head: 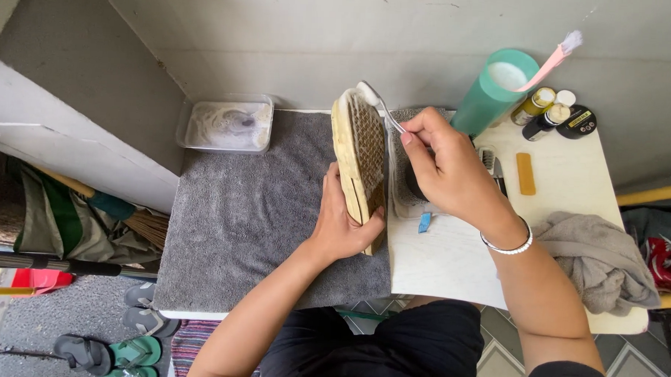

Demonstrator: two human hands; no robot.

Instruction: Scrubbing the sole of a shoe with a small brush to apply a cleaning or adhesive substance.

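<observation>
A tan shoe (360,156) is held on its side, sole turned toward the right, above the grey towel (253,208) spread over the counter (452,259). The left hand (342,222) is clenched around the shoe's lower end. The right hand (448,166) is closed on the handle of a white toothbrush (374,99), whose head is laid against the toe end of the sole.

Just beyond the right hand, a teal cup (491,90) is seen holding white liquid and a pink brush (552,58). Beside it stand two small bottles with yellow and dark labels (540,114) and a round black tin (577,121). A clear tray of sudsy water (228,123) is placed at the towel's far left corner. A crumpled grey cloth (597,257) lies at the counter's right edge.
</observation>
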